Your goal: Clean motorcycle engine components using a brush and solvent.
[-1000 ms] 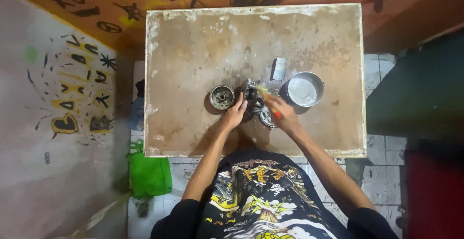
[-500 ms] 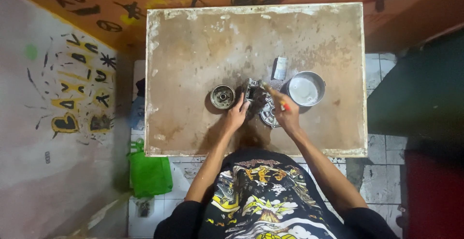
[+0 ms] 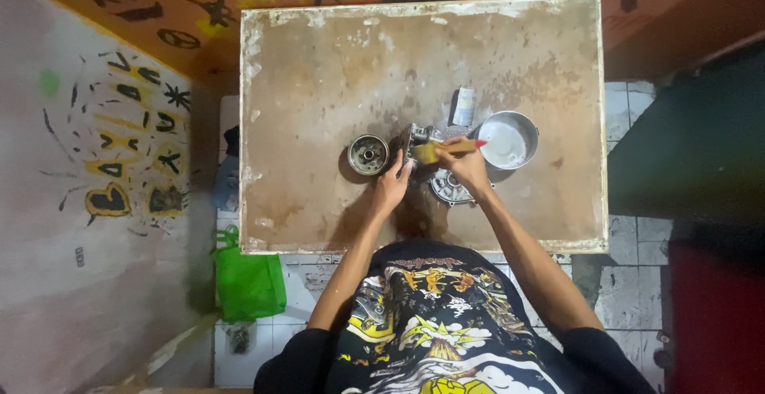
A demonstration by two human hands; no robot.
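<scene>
Brown, stained and worn surface (image 3: 319, 67) seen from the head camera, pale along its edges.

Small pale grey rectangular package (image 3: 463, 106) lying flat just beyond the right grip, its print too small to tell. Round metal bowl (image 3: 508, 140) with whitish contents just right of that grip, nearly touching the red handle end.

Right hand (image 3: 468, 168) closed around a brush (image 3: 443, 150), bristles pointing left onto a grey metal engine part (image 3: 422, 137). Left hand (image 3: 391, 189) resting against the near left side of that part, fingers curled; firm hold or mere touch cannot be told. Round ribbed cover (image 3: 448, 188) partly hidden under the right grip. Round metal rotor (image 3: 368, 155) just left of the left grip, apart from it.

Wide bare room on the far half and left of the surface; near edge close below both wrists. Green bag (image 3: 249, 282) on the tiled floor, left of the left arm.
</scene>
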